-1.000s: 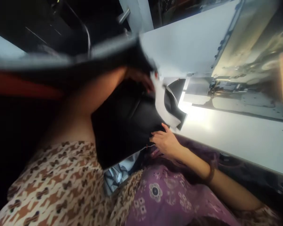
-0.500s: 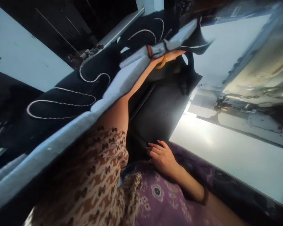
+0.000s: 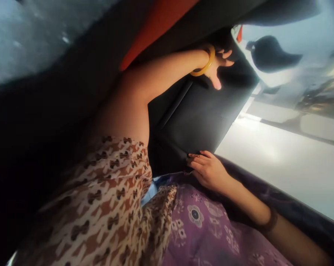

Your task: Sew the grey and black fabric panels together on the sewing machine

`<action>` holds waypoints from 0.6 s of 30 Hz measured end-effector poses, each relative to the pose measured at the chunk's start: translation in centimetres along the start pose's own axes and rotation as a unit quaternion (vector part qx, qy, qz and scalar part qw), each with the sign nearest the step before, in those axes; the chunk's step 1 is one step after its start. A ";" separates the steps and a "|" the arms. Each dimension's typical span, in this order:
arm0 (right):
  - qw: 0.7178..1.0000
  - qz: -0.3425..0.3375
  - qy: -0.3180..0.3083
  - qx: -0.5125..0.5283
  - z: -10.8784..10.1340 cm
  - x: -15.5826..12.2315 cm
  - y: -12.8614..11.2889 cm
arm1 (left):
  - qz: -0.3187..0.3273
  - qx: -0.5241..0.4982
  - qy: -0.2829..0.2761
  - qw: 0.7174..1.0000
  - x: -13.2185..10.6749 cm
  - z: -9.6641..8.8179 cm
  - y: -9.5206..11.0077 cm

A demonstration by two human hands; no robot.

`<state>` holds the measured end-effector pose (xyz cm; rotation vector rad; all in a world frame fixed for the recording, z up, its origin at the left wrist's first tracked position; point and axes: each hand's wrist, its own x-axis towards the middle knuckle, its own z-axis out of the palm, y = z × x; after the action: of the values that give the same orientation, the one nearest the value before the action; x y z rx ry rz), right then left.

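1. Smooth black panel: just off the centre of view towards two o'clock, crossed by a narrow raised strip running from its one o'clock side towards seven.
2. Left hand: between one and two o'clock, over the panel's far part, fingers spread wide and thumb well apart. It grips nothing visible; whether it touches the panel I cannot tell. A yellow bangle circles its wrist.
3. Right hand: at four o'clock, fingers close together, their tips at the panel's near end. Whether they pinch it I cannot tell. A dark wristband sits further down that arm.
4. Orange strip: at twelve o'clock, blurred, against dark material above the left forearm.
5. Dark curved flap: at two o'clock, blurred.
6. White tabletop: between three and four o'clock, brightly lit beside the panel.
7. Purple floral cloth: at five o'clock; patterned sleeve: at eight.
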<state>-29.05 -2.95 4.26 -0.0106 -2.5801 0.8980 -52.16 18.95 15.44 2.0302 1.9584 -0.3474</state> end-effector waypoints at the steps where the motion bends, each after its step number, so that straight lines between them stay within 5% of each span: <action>1: 0.999 0.003 -0.030 0.018 -0.7 0.3 0.0 | 0.018 0.031 -0.026 0.999 0.0 0.7 -0.2; 6: 0.987 0.027 -0.140 0.072 -2.4 6.3 0.6 | 0.076 0.134 -0.040 0.987 0.4 2.3 -0.4; 8: 0.994 0.050 -0.100 -0.016 -1.4 10.3 1.0 | 0.064 0.139 -0.049 0.987 0.5 2.1 -0.2; 11: 0.981 -0.006 -0.174 -0.084 1.1 14.6 1.3 | 0.066 0.141 -0.058 0.986 0.5 1.8 0.0; 14: 0.970 -0.061 -0.210 -0.111 2.6 14.5 1.4 | 0.076 0.121 -0.064 0.988 0.7 1.8 -0.2; 18: 0.977 -0.069 -0.175 -0.100 1.8 10.3 1.7 | 0.070 0.044 -0.025 0.996 1.5 2.2 -0.8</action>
<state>-39.37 -1.29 5.84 0.2929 -2.9430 0.6331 -52.86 19.52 12.77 2.1769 1.7879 -0.4545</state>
